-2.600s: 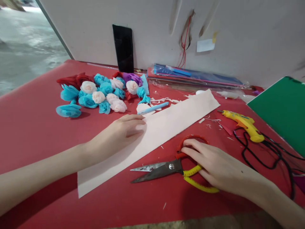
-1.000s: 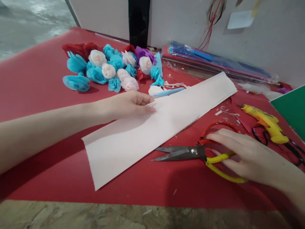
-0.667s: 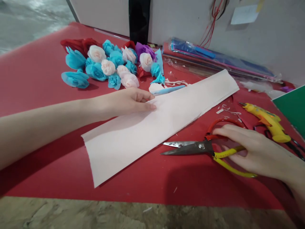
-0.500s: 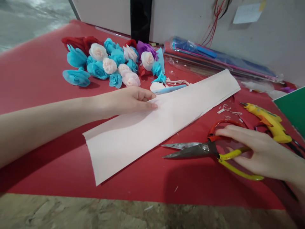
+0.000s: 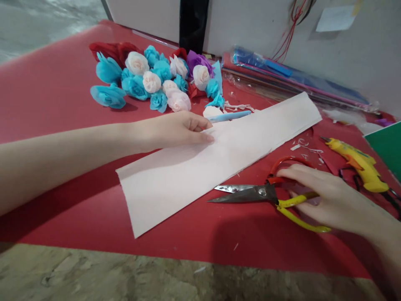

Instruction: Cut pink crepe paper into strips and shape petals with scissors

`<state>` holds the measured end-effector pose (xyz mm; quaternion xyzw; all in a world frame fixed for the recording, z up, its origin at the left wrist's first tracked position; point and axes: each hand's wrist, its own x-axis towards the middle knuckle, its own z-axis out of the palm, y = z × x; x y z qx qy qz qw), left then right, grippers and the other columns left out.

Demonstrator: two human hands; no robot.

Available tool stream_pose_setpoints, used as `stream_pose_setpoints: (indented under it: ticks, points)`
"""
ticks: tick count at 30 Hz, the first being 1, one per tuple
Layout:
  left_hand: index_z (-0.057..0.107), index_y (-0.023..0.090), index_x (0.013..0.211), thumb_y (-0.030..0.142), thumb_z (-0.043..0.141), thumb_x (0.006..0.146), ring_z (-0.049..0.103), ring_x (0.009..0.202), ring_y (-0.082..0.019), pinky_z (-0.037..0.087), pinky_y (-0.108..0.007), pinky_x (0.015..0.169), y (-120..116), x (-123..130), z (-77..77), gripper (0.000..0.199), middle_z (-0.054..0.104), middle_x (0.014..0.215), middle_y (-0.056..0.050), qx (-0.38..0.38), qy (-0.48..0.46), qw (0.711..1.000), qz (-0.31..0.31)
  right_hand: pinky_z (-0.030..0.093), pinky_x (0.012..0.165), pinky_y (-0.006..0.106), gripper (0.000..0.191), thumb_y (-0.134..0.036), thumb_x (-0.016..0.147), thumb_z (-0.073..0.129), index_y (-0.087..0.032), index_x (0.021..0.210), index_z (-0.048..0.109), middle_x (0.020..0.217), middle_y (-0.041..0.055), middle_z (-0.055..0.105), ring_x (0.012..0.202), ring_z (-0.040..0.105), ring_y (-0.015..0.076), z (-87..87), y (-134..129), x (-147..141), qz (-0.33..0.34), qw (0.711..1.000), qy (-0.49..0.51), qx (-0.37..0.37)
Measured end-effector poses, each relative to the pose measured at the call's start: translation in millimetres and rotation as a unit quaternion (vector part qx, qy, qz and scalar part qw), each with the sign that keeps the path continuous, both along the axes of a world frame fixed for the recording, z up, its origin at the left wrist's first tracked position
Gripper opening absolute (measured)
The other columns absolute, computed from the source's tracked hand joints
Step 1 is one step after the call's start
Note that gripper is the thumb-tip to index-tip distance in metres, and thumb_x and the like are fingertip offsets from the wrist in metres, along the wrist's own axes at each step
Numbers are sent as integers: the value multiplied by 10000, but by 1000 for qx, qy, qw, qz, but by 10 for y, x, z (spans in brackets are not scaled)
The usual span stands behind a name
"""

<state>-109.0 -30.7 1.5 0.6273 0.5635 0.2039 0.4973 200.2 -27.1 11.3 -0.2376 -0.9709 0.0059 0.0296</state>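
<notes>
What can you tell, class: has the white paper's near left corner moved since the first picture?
Yes. That corner of the white paper has come nearer the front edge of the red table.

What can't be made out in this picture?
In the head view:
Paper: part of its upper edge, hidden by the left hand.
Scissors: part of the red handle, hidden by the right hand.
Black panel: its top, cut off by the upper edge.
White slip: any writing, too blurred.
</notes>
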Motion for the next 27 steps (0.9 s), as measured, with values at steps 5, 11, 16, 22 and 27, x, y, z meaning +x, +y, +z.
stream_pose_setpoints:
  ticks: [5, 11, 16, 22, 27]
  points:
    - [559, 195, 1102, 422, 526, 821, 595, 667, -145, 410, -209, 533, -33, -61, -38, 362, 644, 803, 13, 125, 128, 983, -31, 545, 612, 271, 374, -66, 715, 375, -166, 1057, 489, 935, 100, 655, 800, 653, 208, -8, -17, -88, 8, 1000, -9, -12]
    - [433, 243, 1288, 366, 466, 876, 615, 822, -205, 441, -259, 620, -283, -188, -155, 431, 623, 1065, -46, 288, 262, 917, -91, 539, 615, 292, 366, -82, 724, 372, -154, 1059, 501, 939, 108, 646, 782, 648, 209, -26, -3, -97, 6, 1000, -9, -28]
    - [423, 196, 1335, 283, 373, 938, 585, 903, -229, 455, -317, 744, -389, -234, -286, 410, 594, 1069, -114, 405, 284, 858, -139, 530, 615, 304, 393, -81, 705, 378, -157, 1068, 510, 934, 99, 639, 766, 639, 208, -10, 28, -111, 7, 999, -16, -48]
    - [638, 158, 1056, 218, 388, 920, 568, 897, -220, 447, -324, 804, -393, -213, -300, 291, 585, 1061, -134, 414, 262, 857, -159, 521, 613, 311, 402, -72, 693, 373, -160, 1070, 483, 918, 104, 614, 780, 628, 218, -8, 33, -194, 18, 998, -29, -47]
    - [637, 138, 1080, 215, 372, 926, 556, 909, -234, 449, -345, 807, -403, -220, -280, 316, 590, 1056, -146, 413, 266, 854, -172, 511, 640, 327, 436, -50, 673, 385, -154, 1088, 466, 955, 105, 599, 830, 617, 236, -47, 43, -282, 30, 997, -48, -45]
